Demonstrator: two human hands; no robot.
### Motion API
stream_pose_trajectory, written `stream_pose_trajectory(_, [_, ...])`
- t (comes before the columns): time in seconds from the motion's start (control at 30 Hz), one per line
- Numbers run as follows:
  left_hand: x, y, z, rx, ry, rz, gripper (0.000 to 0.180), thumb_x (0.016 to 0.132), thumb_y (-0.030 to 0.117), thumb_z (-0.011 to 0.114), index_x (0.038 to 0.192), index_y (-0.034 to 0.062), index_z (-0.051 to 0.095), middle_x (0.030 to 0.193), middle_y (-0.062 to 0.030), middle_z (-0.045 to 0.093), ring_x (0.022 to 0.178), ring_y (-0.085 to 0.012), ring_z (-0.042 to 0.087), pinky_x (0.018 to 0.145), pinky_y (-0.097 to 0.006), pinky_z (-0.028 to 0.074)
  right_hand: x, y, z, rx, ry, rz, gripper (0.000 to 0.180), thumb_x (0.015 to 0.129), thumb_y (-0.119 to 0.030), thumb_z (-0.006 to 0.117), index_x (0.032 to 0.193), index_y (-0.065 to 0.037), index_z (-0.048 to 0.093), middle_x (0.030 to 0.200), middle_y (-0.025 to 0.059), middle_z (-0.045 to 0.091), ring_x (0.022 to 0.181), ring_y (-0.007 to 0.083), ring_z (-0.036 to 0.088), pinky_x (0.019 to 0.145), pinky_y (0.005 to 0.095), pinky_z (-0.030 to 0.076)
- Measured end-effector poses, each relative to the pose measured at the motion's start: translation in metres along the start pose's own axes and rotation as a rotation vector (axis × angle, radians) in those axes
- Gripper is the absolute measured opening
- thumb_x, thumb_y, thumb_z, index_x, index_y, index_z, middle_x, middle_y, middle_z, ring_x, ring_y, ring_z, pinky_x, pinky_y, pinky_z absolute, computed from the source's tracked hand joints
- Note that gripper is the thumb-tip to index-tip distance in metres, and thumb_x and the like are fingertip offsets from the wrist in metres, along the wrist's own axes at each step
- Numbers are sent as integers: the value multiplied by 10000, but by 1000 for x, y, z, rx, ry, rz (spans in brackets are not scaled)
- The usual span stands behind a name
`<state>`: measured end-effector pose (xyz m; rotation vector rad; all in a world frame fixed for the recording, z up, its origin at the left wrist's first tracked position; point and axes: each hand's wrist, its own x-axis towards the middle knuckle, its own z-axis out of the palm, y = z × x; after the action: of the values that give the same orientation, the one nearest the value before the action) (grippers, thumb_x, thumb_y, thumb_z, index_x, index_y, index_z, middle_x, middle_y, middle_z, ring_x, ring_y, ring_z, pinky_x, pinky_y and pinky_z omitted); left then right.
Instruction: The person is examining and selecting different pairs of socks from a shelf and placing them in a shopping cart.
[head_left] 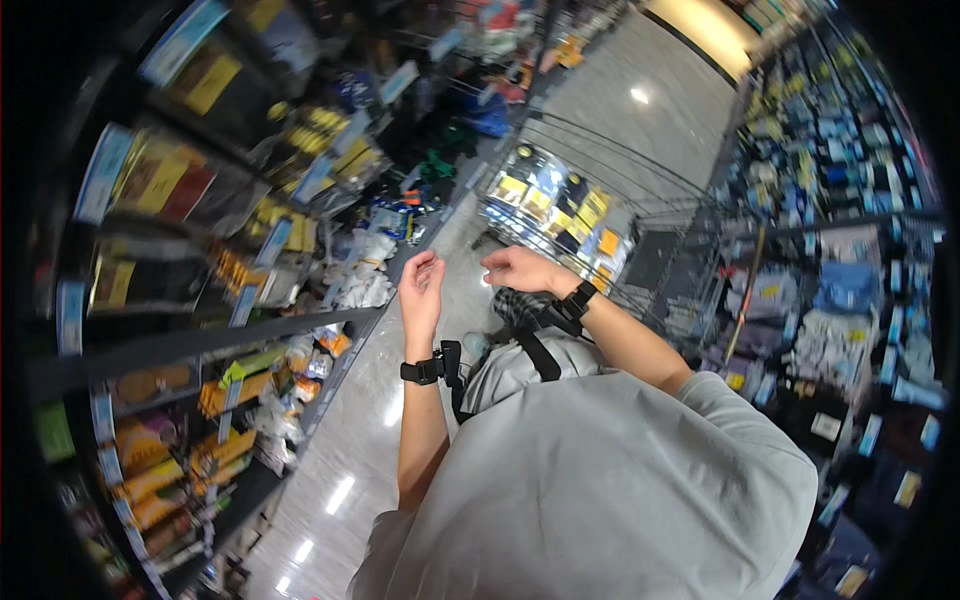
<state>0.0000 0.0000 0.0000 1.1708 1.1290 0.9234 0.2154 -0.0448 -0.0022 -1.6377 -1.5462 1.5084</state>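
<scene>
Both of my hands are raised in front of my body above the aisle floor, a short gap between them. My left hand [423, 276] is empty, its fingers loosely bent and the palm turned inward. My right hand [522, 268] points to the left with its fingers slightly curled, and nothing shows in it. Just beyond the right hand stands a wire shopping cart [640, 165]. Flat packages [540, 200] with yellow labels lie in it. Each wrist wears a black strap; neither hand visibly grips the cart.
On the left, a dark shelf rack [215, 340] carries bagged goods and blue-edged price tags. Along the right, shelves hold folded packaged clothing [835, 345]. A glossy grey floor [350, 455] runs between them. A long thin pole [745, 290] stands beside the right-hand shelves.
</scene>
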Motion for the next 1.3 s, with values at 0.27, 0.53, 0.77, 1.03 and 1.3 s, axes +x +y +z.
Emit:
stream_pose_trajectory(0.27, [9,-5,103,152,-355,-120,285,875,132,628,1113,-12,566,1032,-92,618,952,-140,570,845,-259,447,-41,85,-30,12,146,47,490,800,-330,634,1146,16,605,1084,175,652,1003,301,620,885,340,468])
stream_pose_trajectory(0.53, [46,-28,200,349,-521,-228,286,881,168,630,1120,17,582,989,-49,624,868,-100,571,761,-235,451,-76,186,-110,338,401,255,372,816,-206,642,1105,25,612,918,100,687,838,170,639,772,282,491])
stream_pose_trajectory(0.77, [88,-80,312,278,-613,-599,258,902,194,599,1129,71,586,1010,-10,615,899,-115,579,754,-265,478,-90,323,-164,536,339,517,344,842,-261,637,1037,22,635,767,68,631,645,135,588,577,274,474])
stream_pose_trajectory(1.03, [132,-180,373,397,-442,-885,236,894,177,575,1109,81,569,967,8,599,861,-118,564,722,-262,474,-52,418,-160,1086,333,551,295,824,-205,614,959,57,617,639,49,555,509,97,496,423,262,373])
stream_pose_trajectory(1.3, [209,-261,336,216,52,-1027,328,874,187,555,1165,77,450,1031,-61,462,945,-198,472,768,-361,489,36,436,-119,1042,254,285,386,872,-265,631,1153,-5,588,988,69,642,846,145,629,649,261,497])
